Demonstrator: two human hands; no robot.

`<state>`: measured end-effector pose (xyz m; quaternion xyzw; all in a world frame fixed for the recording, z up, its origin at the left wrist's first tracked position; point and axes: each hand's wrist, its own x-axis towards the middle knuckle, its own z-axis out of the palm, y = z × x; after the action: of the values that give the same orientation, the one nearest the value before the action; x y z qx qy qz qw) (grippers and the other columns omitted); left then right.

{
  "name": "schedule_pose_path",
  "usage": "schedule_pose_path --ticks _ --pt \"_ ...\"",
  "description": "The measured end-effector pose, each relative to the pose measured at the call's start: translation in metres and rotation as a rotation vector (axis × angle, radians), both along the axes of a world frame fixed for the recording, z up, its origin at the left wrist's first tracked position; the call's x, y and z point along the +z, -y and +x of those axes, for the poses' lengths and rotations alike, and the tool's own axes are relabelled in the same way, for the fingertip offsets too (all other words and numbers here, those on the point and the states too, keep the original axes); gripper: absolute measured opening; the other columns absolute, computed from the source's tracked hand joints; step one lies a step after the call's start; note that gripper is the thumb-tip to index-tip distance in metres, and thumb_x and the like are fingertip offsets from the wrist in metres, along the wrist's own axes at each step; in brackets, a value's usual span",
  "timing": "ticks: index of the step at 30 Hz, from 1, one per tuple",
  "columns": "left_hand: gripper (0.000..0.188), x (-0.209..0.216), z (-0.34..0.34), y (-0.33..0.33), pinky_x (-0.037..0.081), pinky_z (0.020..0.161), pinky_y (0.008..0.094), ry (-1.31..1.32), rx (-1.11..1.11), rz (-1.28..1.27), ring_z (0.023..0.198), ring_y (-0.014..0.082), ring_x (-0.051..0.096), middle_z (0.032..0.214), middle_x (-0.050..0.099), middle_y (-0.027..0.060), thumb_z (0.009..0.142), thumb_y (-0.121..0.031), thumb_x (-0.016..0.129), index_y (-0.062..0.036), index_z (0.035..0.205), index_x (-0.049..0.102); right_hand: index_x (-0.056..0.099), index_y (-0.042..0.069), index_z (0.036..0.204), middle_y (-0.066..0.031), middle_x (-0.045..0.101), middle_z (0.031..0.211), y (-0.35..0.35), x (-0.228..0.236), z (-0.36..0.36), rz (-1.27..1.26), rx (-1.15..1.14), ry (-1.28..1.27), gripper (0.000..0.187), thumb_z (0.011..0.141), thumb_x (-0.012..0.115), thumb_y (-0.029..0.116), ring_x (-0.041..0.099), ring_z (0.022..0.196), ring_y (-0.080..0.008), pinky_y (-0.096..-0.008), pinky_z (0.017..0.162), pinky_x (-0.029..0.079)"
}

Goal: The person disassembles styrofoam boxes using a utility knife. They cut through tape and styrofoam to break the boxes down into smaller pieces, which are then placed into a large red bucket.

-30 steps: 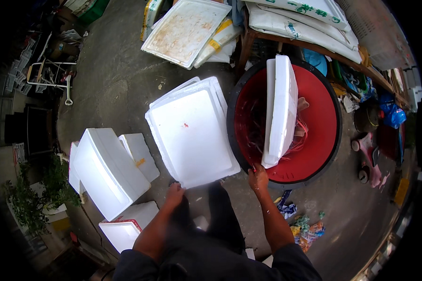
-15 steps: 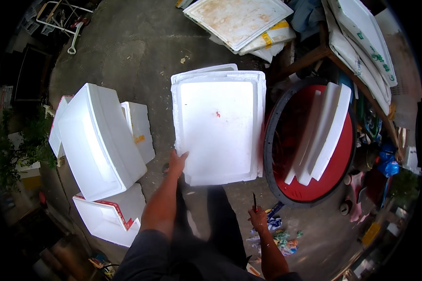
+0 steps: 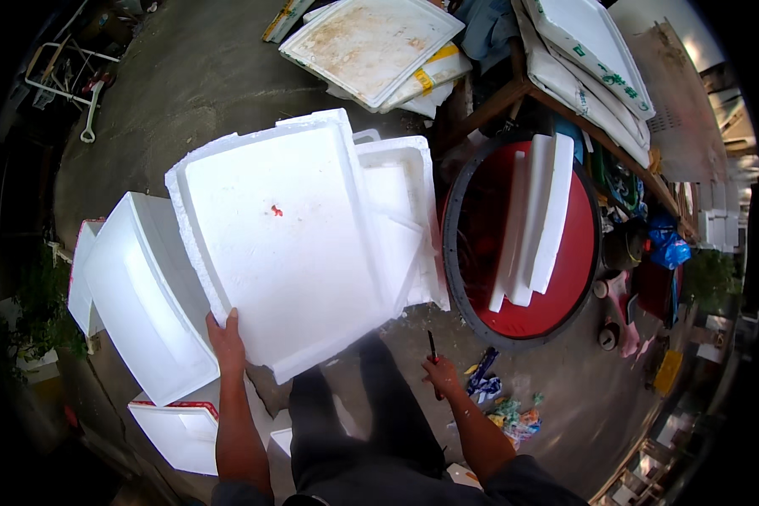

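Note:
My left hand is closed on the near left edge of a large white foam lid, thumb on top. The lid is tilted and has a chipped rim and a small red mark. It partly covers another white foam lid to its right. A knife is in my closed right hand, its dark narrow blade pointing away from me. That hand is low in front of my right leg, apart from the foam.
White foam boxes stand at left. At right, a red round tub with a dark rim holds foam strips. Stacked foam lids lie at the back, beside a wooden frame. Crumpled plastic wrappers lie near my right arm.
My left hand has moved left with the top lid, turning it and uncovering the foam lid beneath. The knife in my right hand has shifted slightly left in the picture.

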<state>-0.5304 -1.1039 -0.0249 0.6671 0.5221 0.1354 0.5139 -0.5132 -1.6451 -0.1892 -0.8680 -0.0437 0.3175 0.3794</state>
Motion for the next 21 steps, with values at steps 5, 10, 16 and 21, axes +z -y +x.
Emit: schedule_pose_path --ticks 5,10,16,21 --pt "0.06 0.059 -0.055 -0.047 0.045 0.087 0.0359 -0.063 0.188 0.024 0.099 0.0266 0.056 0.116 0.054 0.022 0.091 -0.029 0.058 0.0093 0.132 0.036 0.06 -0.005 0.085 -0.0116 0.061 0.065 -0.038 -0.06 0.037 -0.169 -0.239 -0.2 0.03 0.082 0.066 0.024 0.065 0.058 -0.0229 -0.0347 0.051 0.051" --pt "0.072 0.082 -0.099 -0.054 0.044 0.092 0.0378 -0.133 0.313 -0.01 0.107 0.0293 0.054 0.124 0.05 0.0245 0.089 -0.03 0.06 0.0089 0.139 0.026 0.059 -0.002 0.083 -0.0088 0.056 0.062 -0.115 -0.07 0.105 -0.193 -0.339 -0.139 0.035 0.077 0.073 0.029 0.061 0.053 -0.0198 -0.0345 0.047 0.049" --pt "0.056 0.082 -0.153 -0.059 0.045 0.09 0.0354 -0.094 0.408 -0.076 0.105 0.0217 0.055 0.122 0.054 0.0151 0.092 -0.02 0.056 0.0014 0.139 0.034 0.056 -0.002 0.111 -0.01 0.059 0.084 -0.171 -0.045 0.146 -0.023 -0.532 -0.438 0.051 0.075 0.077 0.028 0.059 0.07 -0.017 -0.03 0.054 0.05" --pt "0.056 0.085 -0.17 -0.066 0.044 0.092 0.0378 -0.039 0.43 -0.042 0.107 0.024 0.054 0.122 0.053 0.0161 0.092 -0.023 0.057 0.0007 0.138 0.035 0.057 0.001 0.098 -0.008 0.057 0.076 -0.18 -0.061 0.141 0.082 -0.695 -0.422 0.046 0.073 0.079 0.032 0.056 0.053 -0.0175 -0.0311 0.046 0.048"
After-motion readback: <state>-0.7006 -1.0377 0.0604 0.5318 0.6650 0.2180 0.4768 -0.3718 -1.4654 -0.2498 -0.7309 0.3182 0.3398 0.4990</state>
